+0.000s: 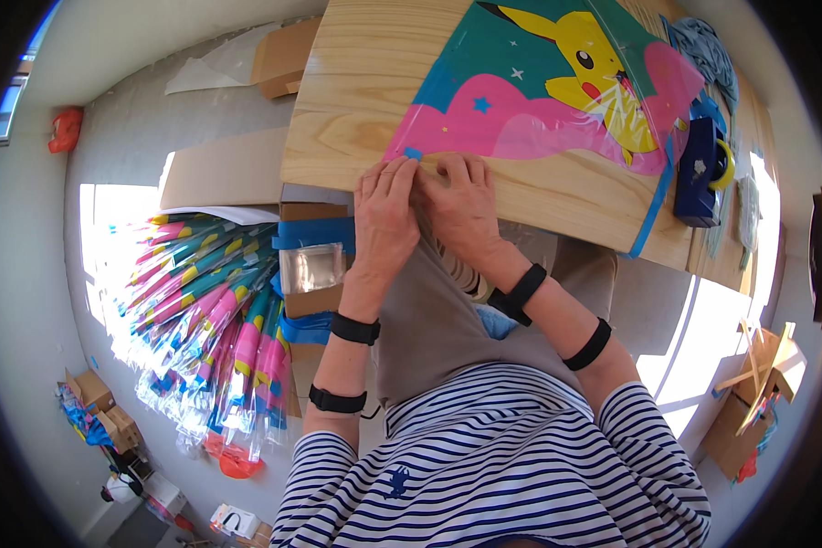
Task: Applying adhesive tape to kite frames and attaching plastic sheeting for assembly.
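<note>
A printed plastic sheet [511, 114], which looks like a kite, lies on the wooden table [347, 100]. It is teal and pink, with a yellow cartoon figure. My left hand [385, 210] is closed at the sheet's near-left corner, beside a small blue tab [413, 153]. Close against it, my right hand [461, 201] has its fingers curled inward at the table edge. Whatever the right fingers hold is hidden. A blue strip [653, 210] hangs over the table edge at the sheet's right side.
On the table's right stands a dark blue tape dispenser [699, 173] with a yellow roll. Light blue cloth [703, 55] is heaped behind it. Many folded, clear-wrapped colourful packets [201, 301] fan out at left, beside cardboard boxes [228, 169]. A carton with thin sticks [758, 393] sits at right.
</note>
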{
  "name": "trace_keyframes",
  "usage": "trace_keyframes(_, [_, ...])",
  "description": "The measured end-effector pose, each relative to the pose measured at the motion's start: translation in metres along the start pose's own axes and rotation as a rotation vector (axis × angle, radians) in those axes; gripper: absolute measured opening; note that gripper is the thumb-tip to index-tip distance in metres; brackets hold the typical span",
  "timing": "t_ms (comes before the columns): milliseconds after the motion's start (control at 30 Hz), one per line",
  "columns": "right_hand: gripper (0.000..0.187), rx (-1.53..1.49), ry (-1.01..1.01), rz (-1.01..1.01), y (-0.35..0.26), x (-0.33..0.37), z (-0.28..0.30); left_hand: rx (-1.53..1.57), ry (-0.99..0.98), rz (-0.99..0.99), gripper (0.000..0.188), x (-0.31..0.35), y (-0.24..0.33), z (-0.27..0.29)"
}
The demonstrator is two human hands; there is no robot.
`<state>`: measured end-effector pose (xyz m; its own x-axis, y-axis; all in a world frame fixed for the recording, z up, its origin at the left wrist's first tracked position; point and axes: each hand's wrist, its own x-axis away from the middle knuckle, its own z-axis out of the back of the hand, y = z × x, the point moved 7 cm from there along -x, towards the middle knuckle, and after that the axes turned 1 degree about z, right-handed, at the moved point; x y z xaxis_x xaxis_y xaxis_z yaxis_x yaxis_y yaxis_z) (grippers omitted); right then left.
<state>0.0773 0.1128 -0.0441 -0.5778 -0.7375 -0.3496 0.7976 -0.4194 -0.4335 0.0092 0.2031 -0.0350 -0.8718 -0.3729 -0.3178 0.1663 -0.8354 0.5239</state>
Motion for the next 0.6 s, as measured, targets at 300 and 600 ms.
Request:
trace_keyframes(300, [0.043,0.008,-0.004,0.057,0.01,-0.01,0.008,-0.029,-0.003,0.002,0.062,0.001,-0.001,-0.003])
trace_keyframes(600, [0.039,0.136,-0.007,0.155,0.014,-0.018,0.004,-0.088,-0.041,-0.019,0.052,0.005,-0.001,-0.006])
